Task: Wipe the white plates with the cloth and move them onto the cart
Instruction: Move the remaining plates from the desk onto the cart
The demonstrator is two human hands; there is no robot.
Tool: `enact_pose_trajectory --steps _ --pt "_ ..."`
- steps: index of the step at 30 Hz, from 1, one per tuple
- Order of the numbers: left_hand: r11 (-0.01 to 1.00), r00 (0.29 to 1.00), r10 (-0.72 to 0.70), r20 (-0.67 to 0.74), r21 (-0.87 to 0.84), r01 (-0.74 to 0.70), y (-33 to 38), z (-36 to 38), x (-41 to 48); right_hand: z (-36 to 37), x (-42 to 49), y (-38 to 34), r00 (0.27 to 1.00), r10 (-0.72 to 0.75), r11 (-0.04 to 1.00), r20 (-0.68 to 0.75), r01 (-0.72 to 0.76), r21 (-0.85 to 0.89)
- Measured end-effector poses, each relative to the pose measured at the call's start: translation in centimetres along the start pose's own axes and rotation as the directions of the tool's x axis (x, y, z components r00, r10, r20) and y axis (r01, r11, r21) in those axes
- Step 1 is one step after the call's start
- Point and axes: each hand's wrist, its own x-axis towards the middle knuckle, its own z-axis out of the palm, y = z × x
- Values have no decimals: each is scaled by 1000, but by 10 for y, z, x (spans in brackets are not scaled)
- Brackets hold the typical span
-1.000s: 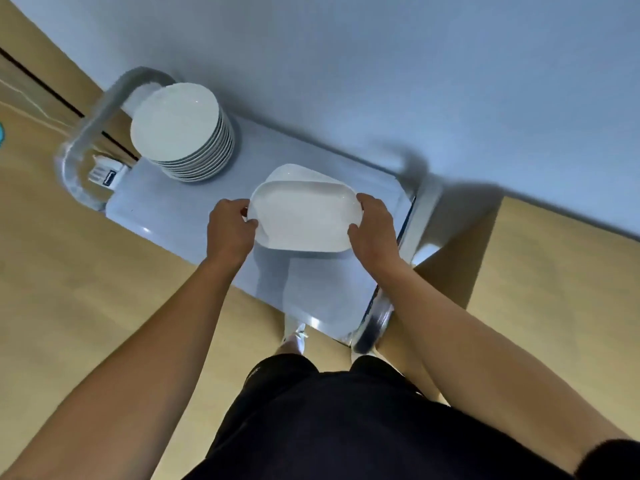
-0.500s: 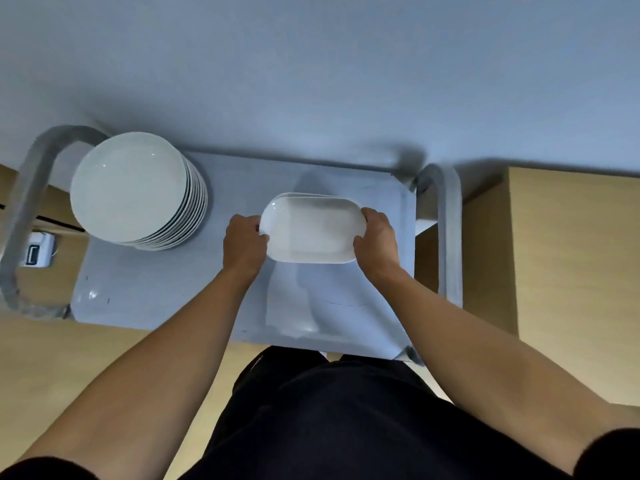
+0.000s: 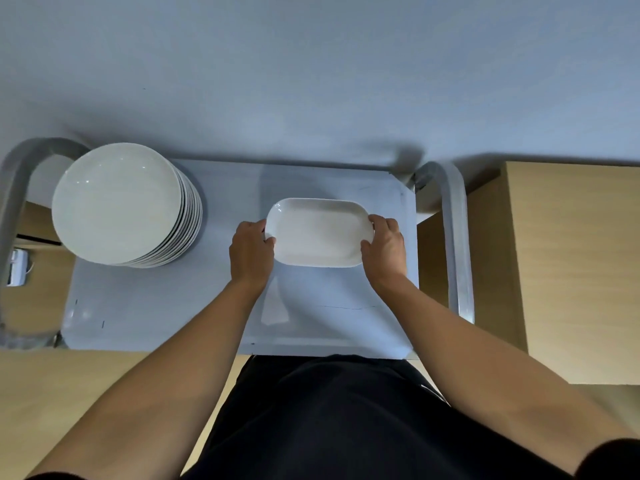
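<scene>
From my remote seat I watch both hands hold one oblong white plate (image 3: 318,232) by its short ends. The left hand (image 3: 251,252) curls round the left end, thumb on the rim and fingers tucked beneath. The right hand (image 3: 384,249) grips the right end the same way, its fingertips (image 3: 375,221) wrapped over the far corner. The hands are apart, with the plate's whole length between them, and both are clamped on it.

The plate sits level over the right half of the cart top (image 3: 166,299), a pale grey metal surface. I cannot tell whether it rests on the cart or hangs just above it.

On the far left of the cart top stands a stack of round white plates (image 3: 117,202), well apart from the oblong one. A tubular cart handle (image 3: 15,209) arches at the left end and another (image 3: 455,237) at the right.

A small white device (image 3: 15,268) lies on the floor beyond the left handle, and any marking on it is too small for me to read. A wooden cabinet (image 3: 571,271) stands to the right.
</scene>
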Motion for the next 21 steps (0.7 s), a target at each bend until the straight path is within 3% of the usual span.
enact_pose_trajectory --steps 5,8,12,15,18,21 --pt "988 999 -12 36 -156 17 3 -3 0 3 4 -6 991 115 979 73 -126 158" --pt "966 997 -24 71 -253 41 2 -2 -2 5 7 -4 990 112 973 89 -127 191" --pt "976 997 5 77 -219 12 1 -2 -4 -3 3 -1 987 96 971 131 -122 208" --pt "994 1000 -10 7 -111 11 10 -4 -11 -16 -5 2 993 56 982 100 -73 175" --pt "992 991 107 -75 -57 -112 39 -2 -28 -41 -19 3 998 -12 979 56 0 206" --pt "948 948 317 -33 -29 -318 83 11 -55 -79 -43 14 995 -76 950 70 51 308"
